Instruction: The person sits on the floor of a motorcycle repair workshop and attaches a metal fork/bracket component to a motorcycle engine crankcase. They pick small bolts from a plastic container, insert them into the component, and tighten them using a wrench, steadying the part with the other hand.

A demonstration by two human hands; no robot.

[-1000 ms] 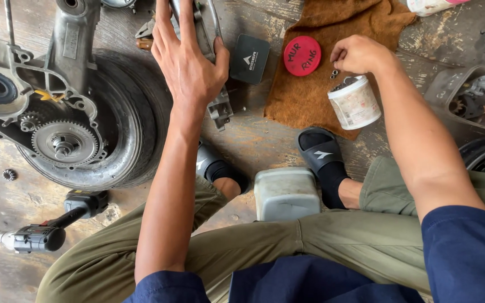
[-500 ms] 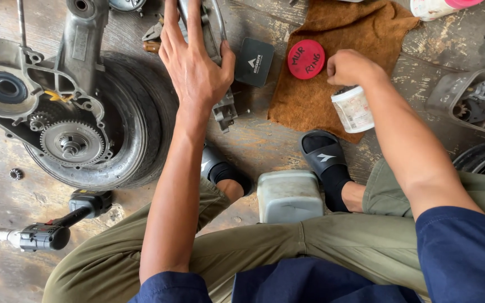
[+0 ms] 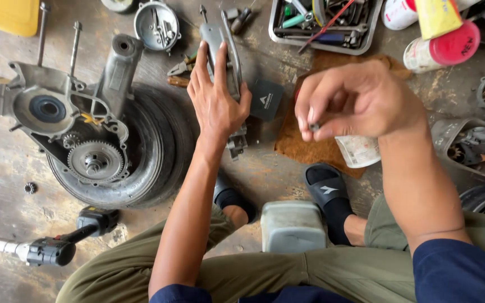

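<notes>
Right hand [image 3: 360, 101] raised above the brown cloth [image 3: 301, 148], thumb and forefinger pinched shut on one small dark metal part [image 3: 314, 127], the other fingers curled. Left hand [image 3: 215, 98] laid flat, fingers spread and pressed on one long grey metal cover [image 3: 227, 50] lying on the concrete floor [image 3: 7, 163], thumb hooked round its right edge; gripping nothing closed. Just right of that hand, one dark square pad [image 3: 266, 100] with a pale triangle mark. Below the right hand, one small white jar [image 3: 359, 150] standing on the cloth, partly hidden by the wrist. Left of the left arm, one engine casing [image 3: 57, 106] with one toothed gear [image 3: 95, 161] exposed, bolted against one black tyre [image 3: 152, 151]; two long studs [image 3: 74, 47] sticking up from the casing's top edge. One small loose cog [image 3: 30, 188] alone on the floor, left of the tyre. One cordless impact tool [image 3: 51, 247] lying at lower left. Between the knees, one pale plastic container [image 3: 292, 224]; two black sandals [image 3: 326, 191] on the feet either side of it. Along the top: one round metal cover [image 3: 156, 25], one pair of pliers [image 3: 182, 67], one grey tray [image 3: 366, 39] full of hand tools, too jumbled to count, two white jars with red lids [image 3: 442, 47]. At the far right, two open tubs [image 3: 467, 143] of small parts, one above the other.
</notes>
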